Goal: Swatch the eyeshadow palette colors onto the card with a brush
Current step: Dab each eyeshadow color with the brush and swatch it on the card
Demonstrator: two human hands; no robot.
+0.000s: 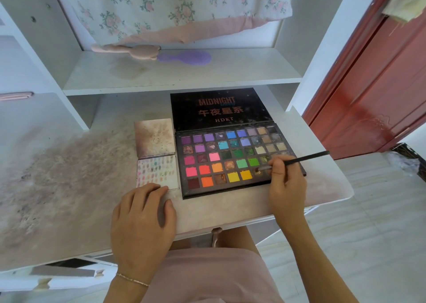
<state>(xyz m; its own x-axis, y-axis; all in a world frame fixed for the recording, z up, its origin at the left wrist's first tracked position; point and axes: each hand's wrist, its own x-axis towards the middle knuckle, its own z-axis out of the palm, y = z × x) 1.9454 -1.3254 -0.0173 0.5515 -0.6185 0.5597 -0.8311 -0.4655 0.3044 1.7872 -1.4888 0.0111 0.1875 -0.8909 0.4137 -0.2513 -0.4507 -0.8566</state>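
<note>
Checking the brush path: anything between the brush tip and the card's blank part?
Nothing tall visible. The brush, held by the right hand, has its tip in a pan near the palette's lower right. The card lies left of the palette. The left hand rests fingertips on the card's lower edge, beside the blank corner.

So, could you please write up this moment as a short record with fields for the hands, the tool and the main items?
right hand: right hand pinches the brush
brush tip: down at a pan in the lower right of the eyeshadow palette
left hand: left hand rests flat on the table, fingertips on the near edge of the card
card: left of the palette, rows of swatches on it, near corner bare
palette: open, lid back
shelf above: purple hairbrush
</note>
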